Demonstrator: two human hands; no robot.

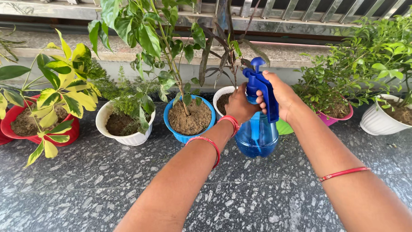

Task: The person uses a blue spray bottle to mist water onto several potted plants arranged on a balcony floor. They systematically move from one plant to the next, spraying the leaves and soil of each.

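Observation:
My right hand (283,96) grips the dark blue pump head and trigger of a blue spray bottle (256,134), held upright above the stone floor. My left hand (239,104) is closed around the bottle's neck from the left side. Both wrists wear red bangles. The bottle's nozzle points toward a white pot (219,95) with a dark-leaved plant just behind my left hand. A blue pot (187,137) of brown soil with a thin green stem stands to the left of the bottle.
A row of potted plants lines the wall: a red pot (13,115) with yellow-green leaves, a white pot (128,138), a pink pot (339,117) and another white pot (375,124) on the right. Speckled grey stone floor (107,189) spreads in front.

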